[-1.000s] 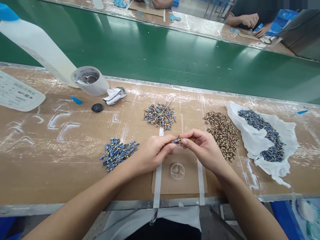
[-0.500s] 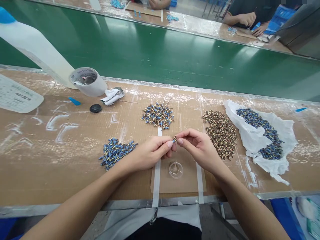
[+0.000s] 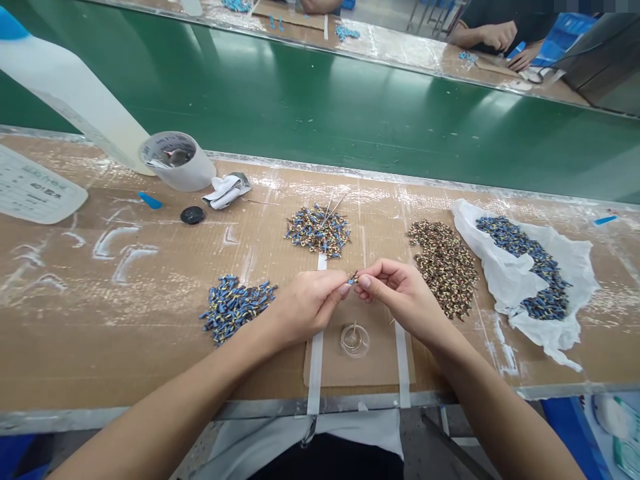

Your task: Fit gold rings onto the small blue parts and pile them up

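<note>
My left hand (image 3: 307,303) and my right hand (image 3: 400,293) meet above the bench, both pinched on one small blue and brass part (image 3: 353,279) held between their fingertips. Just below them a small clear round dish (image 3: 355,340) with a thin pin in it rests on a taped cardboard square (image 3: 357,367). A heap of blue parts (image 3: 233,307) lies left of my left hand. A mixed blue and brass heap (image 3: 319,231) lies behind the hands. A heap of brass rings (image 3: 445,267) lies right of my right hand.
More blue parts lie on a white plastic sheet (image 3: 530,280) at the right. At the back left stand a tape roll (image 3: 180,162), a tilted white bottle (image 3: 75,90), a crumpled cloth (image 3: 226,190) and a black cap (image 3: 193,215). A green conveyor belt (image 3: 350,113) runs behind the bench; another person's hands (image 3: 500,37) work beyond it.
Both hands stay together on the small part with only slight shifts of the fingertips. The view wobbles a little.
</note>
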{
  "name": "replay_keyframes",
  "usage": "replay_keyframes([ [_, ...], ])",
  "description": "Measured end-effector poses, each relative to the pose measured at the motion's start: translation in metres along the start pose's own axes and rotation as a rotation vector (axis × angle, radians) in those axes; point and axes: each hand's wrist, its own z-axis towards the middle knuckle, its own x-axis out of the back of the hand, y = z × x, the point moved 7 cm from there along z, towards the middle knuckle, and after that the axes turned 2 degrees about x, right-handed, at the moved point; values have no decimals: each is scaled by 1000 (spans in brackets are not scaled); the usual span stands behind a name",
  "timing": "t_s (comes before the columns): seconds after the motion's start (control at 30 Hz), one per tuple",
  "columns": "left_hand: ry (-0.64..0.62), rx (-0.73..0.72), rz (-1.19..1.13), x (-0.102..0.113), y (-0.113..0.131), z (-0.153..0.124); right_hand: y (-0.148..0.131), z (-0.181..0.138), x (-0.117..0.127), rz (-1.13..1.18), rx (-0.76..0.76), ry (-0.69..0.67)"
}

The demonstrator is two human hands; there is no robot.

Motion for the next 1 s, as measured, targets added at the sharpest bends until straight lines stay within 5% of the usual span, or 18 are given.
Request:
replay_keyframes([
  [0.33, 103, 66, -9, -5, -5, -3, 10, 3, -6, -64, 59, 20],
  [1.0, 78, 49, 101, -11, -5, -4, 12, 3, -17, 52, 35, -139],
])
